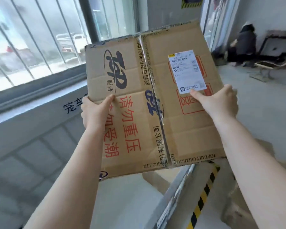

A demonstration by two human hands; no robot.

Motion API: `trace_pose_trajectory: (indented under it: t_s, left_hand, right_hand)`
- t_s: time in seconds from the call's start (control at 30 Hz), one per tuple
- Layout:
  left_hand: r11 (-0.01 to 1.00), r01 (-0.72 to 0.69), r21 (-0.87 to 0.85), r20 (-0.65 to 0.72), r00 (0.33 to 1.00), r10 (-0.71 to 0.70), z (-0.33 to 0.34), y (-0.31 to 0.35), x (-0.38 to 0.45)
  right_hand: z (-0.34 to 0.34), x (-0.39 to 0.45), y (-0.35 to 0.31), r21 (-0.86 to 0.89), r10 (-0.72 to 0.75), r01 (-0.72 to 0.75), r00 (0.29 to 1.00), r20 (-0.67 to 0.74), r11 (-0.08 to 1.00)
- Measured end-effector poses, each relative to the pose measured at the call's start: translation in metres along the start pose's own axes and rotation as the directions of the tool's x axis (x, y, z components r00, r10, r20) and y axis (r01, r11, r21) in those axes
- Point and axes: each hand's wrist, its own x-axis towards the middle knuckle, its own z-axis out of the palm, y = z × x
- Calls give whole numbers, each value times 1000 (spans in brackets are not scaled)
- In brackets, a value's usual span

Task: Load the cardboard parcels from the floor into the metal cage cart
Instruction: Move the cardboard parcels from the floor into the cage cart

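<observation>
A large brown cardboard parcel (155, 100) with blue "TOP" logos, red print and a white shipping label fills the middle of the view, held up in the air. My left hand (96, 111) grips its left edge with the thumb on top. My right hand (220, 103) grips its right edge, thumb lying at the foot of the label. Below the parcel a metal rail with yellow-and-black tape (193, 194), part of the cage cart, runs diagonally. Another piece of cardboard (155, 180) shows under the parcel.
A barred window (31, 47) and a low white wall with handwritten characters (40, 129) stand at the left. A person in dark clothes (244, 45) crouches at the far right by frames and debris on the concrete floor (262, 113).
</observation>
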Motion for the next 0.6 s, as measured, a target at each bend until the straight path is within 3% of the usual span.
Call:
trace_pose_trajectory:
  t_s: [0.13,0.27,0.37,0.6]
  left_hand:
    - [988,146,58,-231,964,-129,-65,-71,15]
    - [928,367,63,-368,873,-320,-106,-151,3]
    - [859,506,75,-409,802,-436,-121,-214,-15]
    - [686,726,50,-410,641,-648,-98,-381,-46]
  right_hand:
    - [108,-20,-21,29,-108,104,950,294,994]
    - [208,-57,-17,-32,-116,159,828,549,987]
    - [270,-91,6,-126,-44,190,699,714,974]
    - [393,-145,131,-386,210,265,513,832,883]
